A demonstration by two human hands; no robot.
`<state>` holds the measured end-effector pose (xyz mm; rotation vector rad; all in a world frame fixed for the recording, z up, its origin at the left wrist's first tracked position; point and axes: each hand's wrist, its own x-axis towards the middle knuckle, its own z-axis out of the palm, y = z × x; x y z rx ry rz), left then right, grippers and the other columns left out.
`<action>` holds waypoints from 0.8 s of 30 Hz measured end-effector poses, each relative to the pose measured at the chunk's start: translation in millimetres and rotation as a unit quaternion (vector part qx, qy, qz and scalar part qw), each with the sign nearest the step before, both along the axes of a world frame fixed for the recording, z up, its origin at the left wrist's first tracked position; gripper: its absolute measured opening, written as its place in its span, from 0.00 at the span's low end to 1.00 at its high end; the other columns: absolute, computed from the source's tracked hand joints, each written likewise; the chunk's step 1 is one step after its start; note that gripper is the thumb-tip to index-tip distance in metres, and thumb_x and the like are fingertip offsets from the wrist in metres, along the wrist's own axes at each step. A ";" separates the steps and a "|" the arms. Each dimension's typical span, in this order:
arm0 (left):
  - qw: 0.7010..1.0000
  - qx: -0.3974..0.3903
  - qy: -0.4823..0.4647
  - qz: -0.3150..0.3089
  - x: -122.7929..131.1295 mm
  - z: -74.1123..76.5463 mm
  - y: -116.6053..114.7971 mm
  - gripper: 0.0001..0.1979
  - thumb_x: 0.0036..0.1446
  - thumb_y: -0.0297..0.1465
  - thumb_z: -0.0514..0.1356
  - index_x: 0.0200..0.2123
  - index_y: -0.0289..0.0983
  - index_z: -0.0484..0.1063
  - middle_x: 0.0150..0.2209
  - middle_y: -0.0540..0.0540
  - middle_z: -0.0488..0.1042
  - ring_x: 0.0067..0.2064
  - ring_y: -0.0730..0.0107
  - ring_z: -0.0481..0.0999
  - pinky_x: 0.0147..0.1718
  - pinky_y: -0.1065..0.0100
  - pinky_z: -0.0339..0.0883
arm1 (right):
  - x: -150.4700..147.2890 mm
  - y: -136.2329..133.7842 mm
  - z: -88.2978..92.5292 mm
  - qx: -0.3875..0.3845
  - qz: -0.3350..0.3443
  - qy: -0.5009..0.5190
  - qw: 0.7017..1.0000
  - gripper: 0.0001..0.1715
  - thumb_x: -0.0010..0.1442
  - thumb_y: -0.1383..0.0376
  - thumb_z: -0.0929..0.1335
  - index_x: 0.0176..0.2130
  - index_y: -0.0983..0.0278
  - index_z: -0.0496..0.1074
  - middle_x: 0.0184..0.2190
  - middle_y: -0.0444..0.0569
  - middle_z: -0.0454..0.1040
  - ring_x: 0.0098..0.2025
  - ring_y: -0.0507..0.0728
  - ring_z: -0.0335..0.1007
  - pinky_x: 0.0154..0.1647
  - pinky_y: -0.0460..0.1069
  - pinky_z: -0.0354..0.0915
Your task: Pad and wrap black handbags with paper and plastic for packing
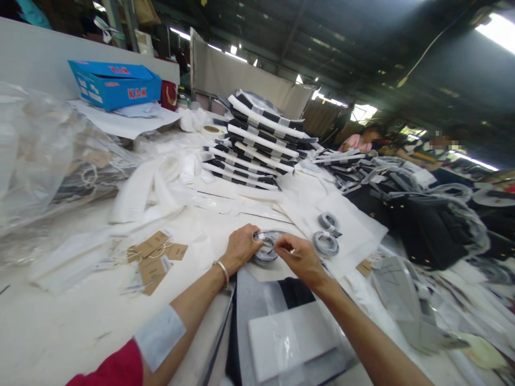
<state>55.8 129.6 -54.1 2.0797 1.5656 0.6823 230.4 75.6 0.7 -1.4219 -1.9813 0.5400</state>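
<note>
A coiled grey strap (265, 258), apparently wrapped in clear plastic, lies on the white table between my hands. My left hand (241, 247) grips its left side, thumb and fingers closed on the rim. At the right rim, the fingers of my right hand (301, 258) are curled in a pinch against the coil; exactly what the fingertips hold is hidden. Just below my hands is a flat grey and black bag piece (257, 305) with a white rectangular panel (287, 340) under clear plastic. Two similar grey coils (325, 244) sit to the right.
Brown cardboard tags (151, 252) with strings lie left. Stacked black and white wrapped pieces (257, 142) stand ahead. A blue box (115, 84) and clear plastic bags (48, 155) are at the left. Black bags (426, 228) are piled right, with two people beyond.
</note>
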 end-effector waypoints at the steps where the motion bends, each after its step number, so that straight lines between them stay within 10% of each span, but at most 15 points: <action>1: 1.000 0.002 0.002 0.001 0.0 -0.1 -0.2 0.12 0.55 0.31 0.60 0.43 0.41 0.76 0.44 0.48 0.78 0.46 0.64 0.76 0.43 0.68 0.65 | -0.2 -2.7 -1.0 0.003 0.022 -0.031 0.999 0.06 0.59 0.64 0.67 0.30 0.61 0.74 0.27 0.44 0.75 0.30 0.53 0.70 0.34 0.47 0.62; 14: 0.999 0.026 0.025 -0.008 1.1 0.7 -3.5 0.09 0.59 0.30 0.58 0.43 0.42 0.75 0.42 0.48 0.76 0.45 0.66 0.75 0.42 0.70 0.65 | -16.9 22.2 2.4 -0.172 -0.064 -0.079 0.980 0.04 0.52 0.66 0.70 0.26 0.60 0.77 0.16 0.41 0.72 0.23 0.54 0.70 0.30 0.47 0.62; 24: 0.999 0.034 0.029 -0.029 1.4 -1.8 -2.0 0.09 0.62 0.32 0.57 0.44 0.41 0.74 0.42 0.47 0.75 0.44 0.66 0.75 0.42 0.70 0.66 | -13.7 14.3 -19.2 0.049 0.026 -0.246 0.968 0.12 0.55 0.74 0.68 0.38 0.59 0.74 0.37 0.45 0.74 0.35 0.53 0.71 0.37 0.46 0.62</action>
